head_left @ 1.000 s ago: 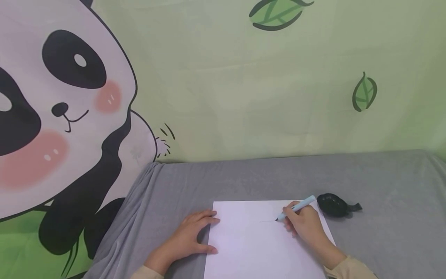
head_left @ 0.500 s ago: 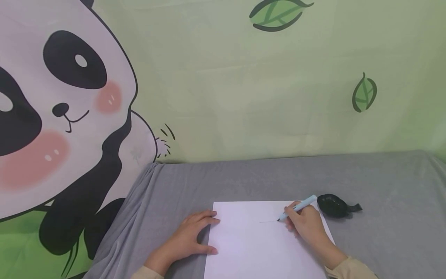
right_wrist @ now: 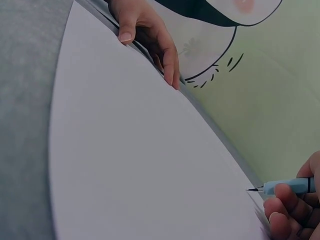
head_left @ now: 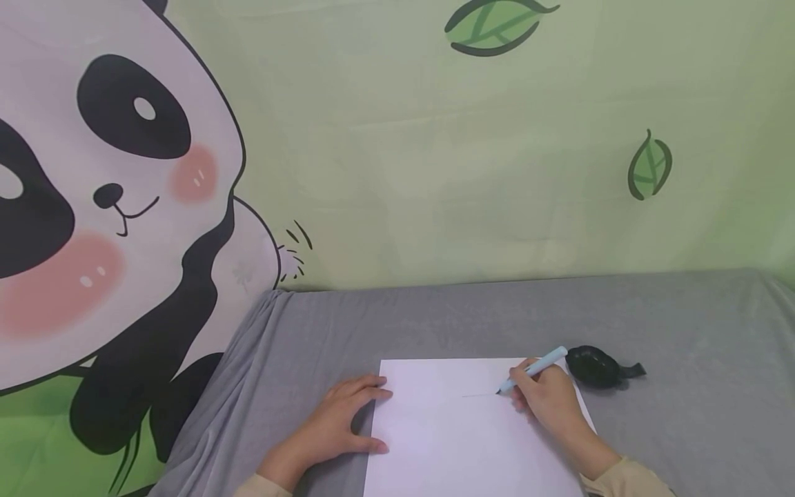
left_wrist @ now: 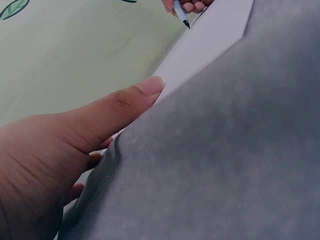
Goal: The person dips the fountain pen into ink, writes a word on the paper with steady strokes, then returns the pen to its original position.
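Left hand is kinda splayed, thumb stretched well apart from the fingers. Right hand is curled in a writing-style pinch, wrists both angling inward.

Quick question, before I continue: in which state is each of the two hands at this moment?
Left hand: open, resting at the left edge of the white paper.
Right hand: closed, holding the light blue pen.

Grey cloth carries paper, black dish perhaps.
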Tool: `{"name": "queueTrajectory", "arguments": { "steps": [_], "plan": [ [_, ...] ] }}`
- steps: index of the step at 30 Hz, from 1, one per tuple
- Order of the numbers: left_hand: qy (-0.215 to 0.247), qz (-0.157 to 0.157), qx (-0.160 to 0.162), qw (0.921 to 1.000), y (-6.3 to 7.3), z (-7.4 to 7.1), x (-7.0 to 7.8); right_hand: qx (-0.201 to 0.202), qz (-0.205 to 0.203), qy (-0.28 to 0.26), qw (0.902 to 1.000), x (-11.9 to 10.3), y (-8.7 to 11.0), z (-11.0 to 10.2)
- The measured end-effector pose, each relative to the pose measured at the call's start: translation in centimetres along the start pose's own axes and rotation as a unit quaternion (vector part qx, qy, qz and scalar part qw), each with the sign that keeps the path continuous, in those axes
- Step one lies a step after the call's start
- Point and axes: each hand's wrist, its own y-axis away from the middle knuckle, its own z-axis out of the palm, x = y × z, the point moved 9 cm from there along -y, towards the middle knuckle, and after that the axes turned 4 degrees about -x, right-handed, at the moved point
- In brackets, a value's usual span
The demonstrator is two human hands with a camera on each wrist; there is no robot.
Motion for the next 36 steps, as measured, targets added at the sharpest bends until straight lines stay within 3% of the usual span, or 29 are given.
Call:
{"name": "queueTrajectory", "arguments": {
  "steps": [36],
  "plan": [
    [-0.008,0.011,0.01,0.9999,-0.06,0.07,-0.13,0.02,0.007,-0.015,0.9997,0.07,-0.04,-0.29]
  ]
}}
